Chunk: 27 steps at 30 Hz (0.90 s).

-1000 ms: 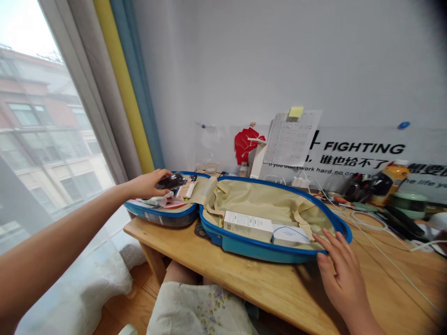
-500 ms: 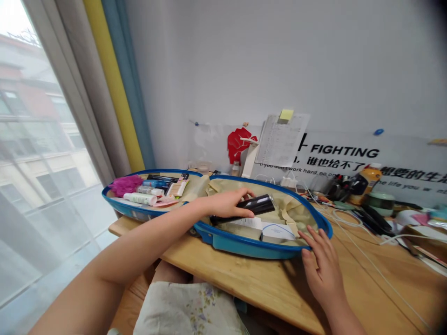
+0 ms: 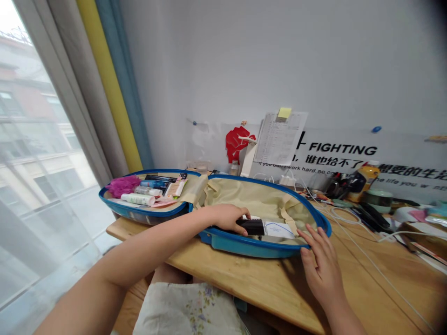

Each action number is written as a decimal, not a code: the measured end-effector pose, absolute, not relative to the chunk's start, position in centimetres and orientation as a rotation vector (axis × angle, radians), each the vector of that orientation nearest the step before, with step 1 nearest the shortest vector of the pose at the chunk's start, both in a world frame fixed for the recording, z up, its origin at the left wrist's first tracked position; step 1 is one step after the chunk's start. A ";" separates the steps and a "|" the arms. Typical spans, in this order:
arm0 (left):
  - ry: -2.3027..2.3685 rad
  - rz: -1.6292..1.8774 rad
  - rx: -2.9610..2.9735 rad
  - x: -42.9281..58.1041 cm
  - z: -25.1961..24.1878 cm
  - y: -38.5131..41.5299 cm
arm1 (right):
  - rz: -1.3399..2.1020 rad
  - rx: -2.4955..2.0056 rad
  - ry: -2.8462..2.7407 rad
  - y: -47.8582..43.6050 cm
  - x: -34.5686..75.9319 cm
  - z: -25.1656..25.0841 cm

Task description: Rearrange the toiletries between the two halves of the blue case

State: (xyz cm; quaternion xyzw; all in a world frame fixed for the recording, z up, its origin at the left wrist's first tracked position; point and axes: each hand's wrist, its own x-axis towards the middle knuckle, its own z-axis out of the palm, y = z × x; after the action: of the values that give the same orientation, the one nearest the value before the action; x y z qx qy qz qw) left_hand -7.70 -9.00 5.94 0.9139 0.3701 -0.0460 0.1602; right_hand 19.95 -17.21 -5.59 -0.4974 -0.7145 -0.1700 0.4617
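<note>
The counter carries an open blue suitcase. The right hand lies flat outside its front rim, grip wide, fingertips touching the rim. Inside the right half, the left hand grips a black case beside a white box.

My left arm is bare and stretches forward from the lower left, elbow slightly bent, wrist level. My left hand is palm down, fingers curled over in a grasp, thumb tucked low. My right hand lies flat, palm down, fingers loosely spread and pointing away, above a straight right forearm.
</note>
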 end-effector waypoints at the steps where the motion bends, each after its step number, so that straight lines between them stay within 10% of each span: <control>1: 1.060 -0.140 2.626 -7.6 5.8 -9.0 | -0.423 -1.223 -1.765 -17.2 19.9 -5.5; 27: 1.289 -0.319 2.720 -5.4 3.9 -9.1 | -0.448 -1.200 -1.769 -16.9 20.1 -5.8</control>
State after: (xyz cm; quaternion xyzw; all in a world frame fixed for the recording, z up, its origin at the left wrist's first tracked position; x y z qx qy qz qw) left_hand -5.40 -9.09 3.87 0.8971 0.4252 -0.1052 0.0574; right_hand 20.13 -16.92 -5.84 -0.4877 -0.7188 -0.1820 0.4608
